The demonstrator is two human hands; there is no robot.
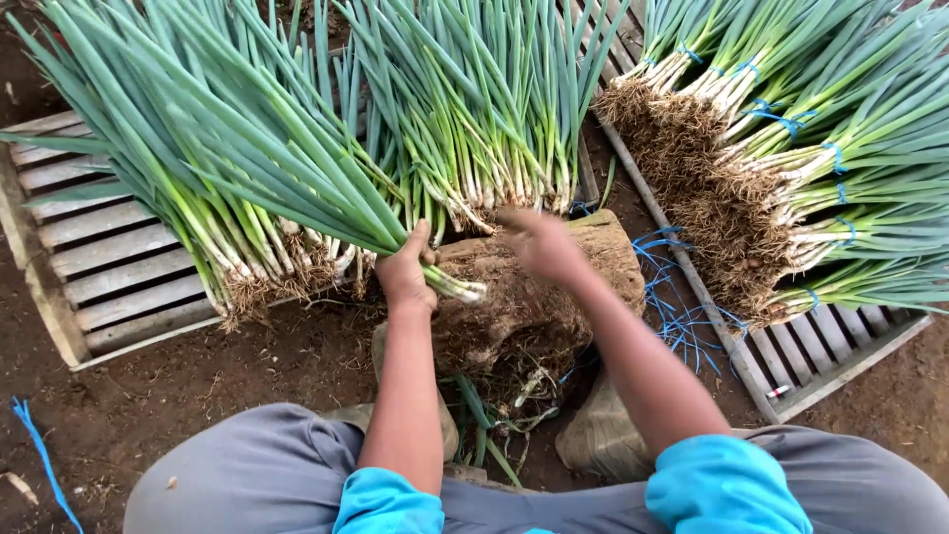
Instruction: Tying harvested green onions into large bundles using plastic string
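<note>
Your left hand (pixel 405 269) is closed around a small bunch of green onions (pixel 297 188), gripping the pale stalks just above their roots, so the white ends poke out to the right of your fist while the long blue-green leaves fan up and to the left. Your right hand (pixel 542 242) hovers just beside it, blurred; you cannot tell whether its fingers are spread or curled, and it seems to hold nothing. Both hands sit over a rough, earth-caked log (pixel 534 297) between your knees. Behind your hands lies a loose heap of onions (pixel 474 129), smooth tubular leaves, white bases, soil-matted hairy roots, too many to count. It rests on one slatted wooden pallet (pixel 109 257) to your left. A second pallet (pixel 820 356) on your right carries tied bundles (pixel 791 168), about seven blue bands showing. Loose blue ties (pixel 677 297) lie tangled on the dirt beside the log.
</note>
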